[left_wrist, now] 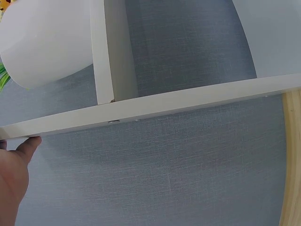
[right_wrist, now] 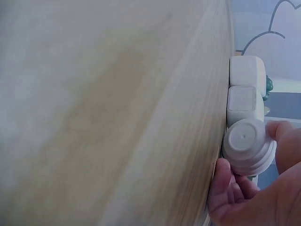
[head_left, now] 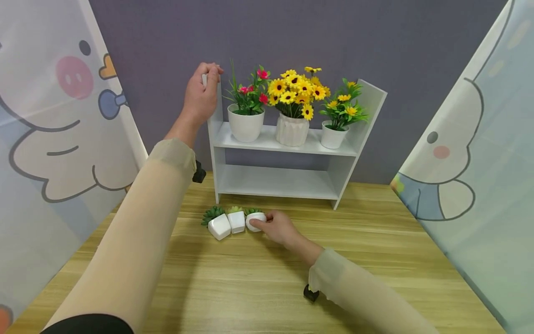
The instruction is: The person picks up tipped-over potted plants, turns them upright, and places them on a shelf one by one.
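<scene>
Three glossy white succulent pots [head_left: 237, 222] lie tipped on the wood-grained worktop [head_left: 233, 283]; the right hand's grip [head_left: 280, 228] pinches the round, ridged pot [right_wrist: 242, 136], the left hand's grip [head_left: 202, 96] clasps the shelf's smooth side panel [left_wrist: 155, 105].

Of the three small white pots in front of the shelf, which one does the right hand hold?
The round pot at the row's right end; the right hand grips it. The left pot and middle pot are angular and untouched.
</scene>
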A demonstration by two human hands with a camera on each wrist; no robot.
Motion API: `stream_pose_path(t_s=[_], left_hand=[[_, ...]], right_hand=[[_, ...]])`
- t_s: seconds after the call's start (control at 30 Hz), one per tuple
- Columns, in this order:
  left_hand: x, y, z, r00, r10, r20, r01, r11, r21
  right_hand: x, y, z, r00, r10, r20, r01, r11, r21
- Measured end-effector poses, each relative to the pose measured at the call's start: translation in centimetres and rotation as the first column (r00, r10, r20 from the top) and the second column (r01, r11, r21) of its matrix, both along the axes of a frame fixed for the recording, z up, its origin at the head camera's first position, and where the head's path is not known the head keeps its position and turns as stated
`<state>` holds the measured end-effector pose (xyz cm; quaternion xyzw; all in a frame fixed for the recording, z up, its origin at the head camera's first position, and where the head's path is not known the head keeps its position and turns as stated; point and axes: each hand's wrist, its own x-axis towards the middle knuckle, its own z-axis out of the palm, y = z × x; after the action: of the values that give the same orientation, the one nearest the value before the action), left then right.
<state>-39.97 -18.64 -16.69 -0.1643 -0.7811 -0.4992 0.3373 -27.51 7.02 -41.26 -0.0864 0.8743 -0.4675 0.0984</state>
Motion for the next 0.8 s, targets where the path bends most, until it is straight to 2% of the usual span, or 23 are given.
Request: stream_pose_path(t_s=[0.1,0.23,0.53,0.8], left_hand=[[0.1,0.0,0.0,1.000,0.003,0.013,-0.003,1.000,-0.003],[0.2,0.0,0.0,0.999,0.010,0.031,-0.009,1.000,-0.008],[0.0,-0.1,0.0,0.999,0.007,0.036,-0.007,1.000,0.004],[-0.1,0.0,0.0,1.000,0.005,0.029,-0.006,1.000,0.007]], right_hand=[[0.0,0.3,0.0,1.000,0.004,-0.012,-0.004,1.000,-0.002],[0.2,0.8,0.0,1.000,0.019,0.012,-0.018,0.999,-0.035],[0.5,1.9,-0.3,0.996,0.084,-0.007,-0.084,0.995,-0.057],[0.7,2.5,-0.5,0.992,0.124,0.015,-0.122,0.986,-0.111]])
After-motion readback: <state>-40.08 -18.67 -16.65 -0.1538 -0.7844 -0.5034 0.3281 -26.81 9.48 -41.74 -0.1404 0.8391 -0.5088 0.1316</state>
